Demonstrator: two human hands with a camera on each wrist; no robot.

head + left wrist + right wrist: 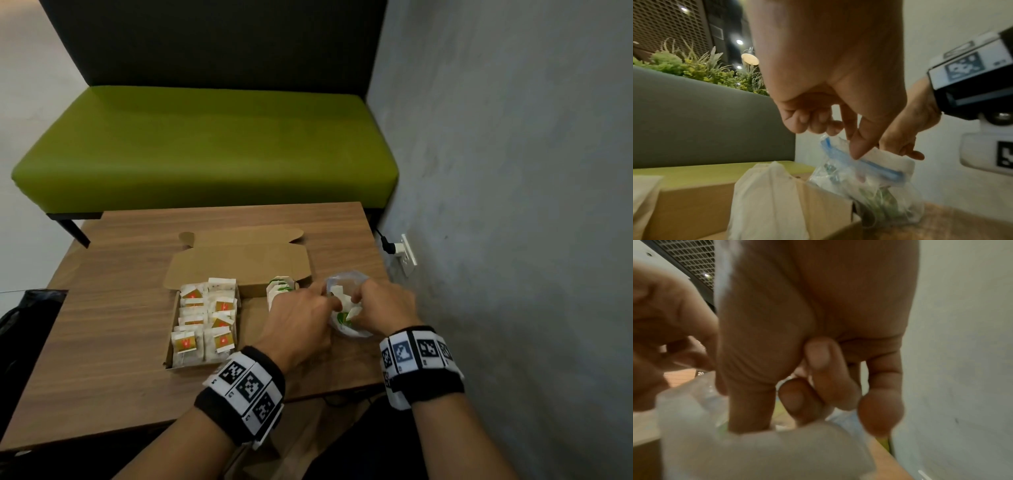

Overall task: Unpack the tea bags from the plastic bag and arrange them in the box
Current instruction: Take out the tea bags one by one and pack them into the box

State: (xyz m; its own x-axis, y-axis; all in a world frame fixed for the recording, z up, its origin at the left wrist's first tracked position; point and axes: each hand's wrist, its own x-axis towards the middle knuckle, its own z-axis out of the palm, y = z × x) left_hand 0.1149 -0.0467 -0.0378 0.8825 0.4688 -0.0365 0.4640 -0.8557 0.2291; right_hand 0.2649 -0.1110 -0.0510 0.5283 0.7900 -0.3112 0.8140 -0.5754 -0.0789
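Observation:
A clear plastic bag (346, 277) with a blue zip edge (875, 170) stands on the table just right of the open cardboard box (253, 315). My left hand (330, 301) pinches the bag's zip rim between thumb and forefinger (851, 146). My right hand (354, 301) reaches into the bag's mouth and pinches a white tea bag (892, 160), which fills the bottom of the right wrist view (766, 451). More green-tagged bags show through the plastic. In the box, yellow-tagged tea bags (205, 318) fill the left side and green-tagged ones (281, 287) stand at the far right.
The box lid (239, 260) lies open toward the back. A grey wall with a socket and plug (404, 253) runs close along the table's right edge. A green bench (205, 144) stands behind the table. A black bag (24, 318) sits at the left.

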